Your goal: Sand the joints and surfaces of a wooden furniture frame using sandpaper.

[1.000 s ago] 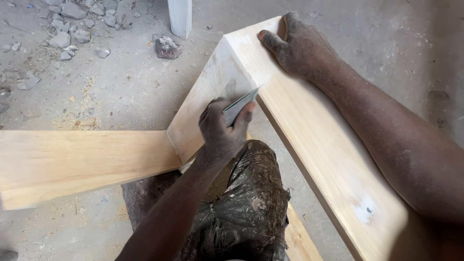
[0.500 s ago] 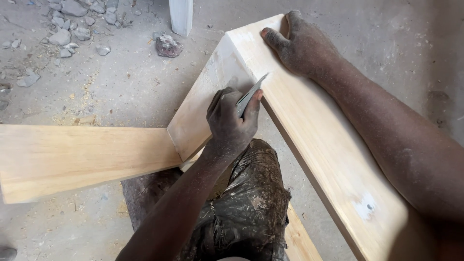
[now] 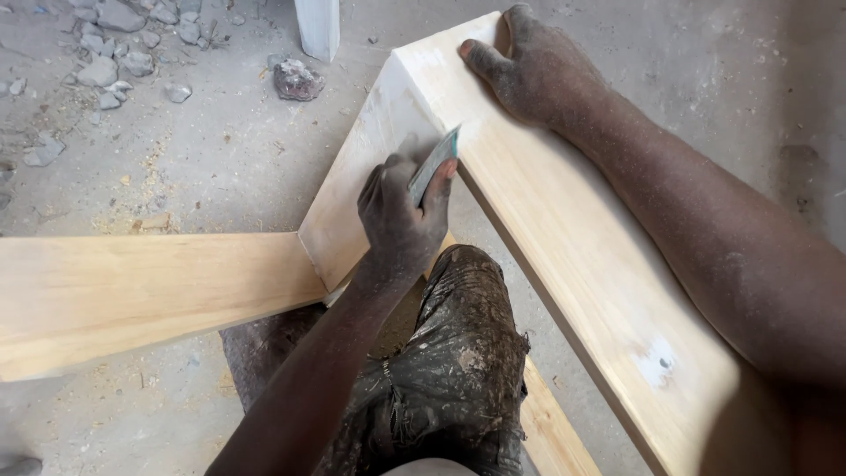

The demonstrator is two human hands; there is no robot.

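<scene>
Two hands [image 3: 401, 220], one scraper [image 3: 434, 165], three planks [image 3: 573, 256].

I am reaching my left hand [image 3: 401, 220] forward from the lower middle, forearm running up and away from me, wrist nearly straight. Its fingers are curling tightly closed, knuckles facing up, thumb [image 3: 438, 187] pressing along the right side of the fist and pointing away from me. My right hand [image 3: 538, 66] is stretching further out, well apart from the left, lying palm down with the back upward. Its fingers are wrapping over and dropping out of sight, while the thumb [image 3: 480, 60] is sticking out flat to the left. My right forearm is slanting back toward the lower right corner. Both hands are dusted grey.
</scene>
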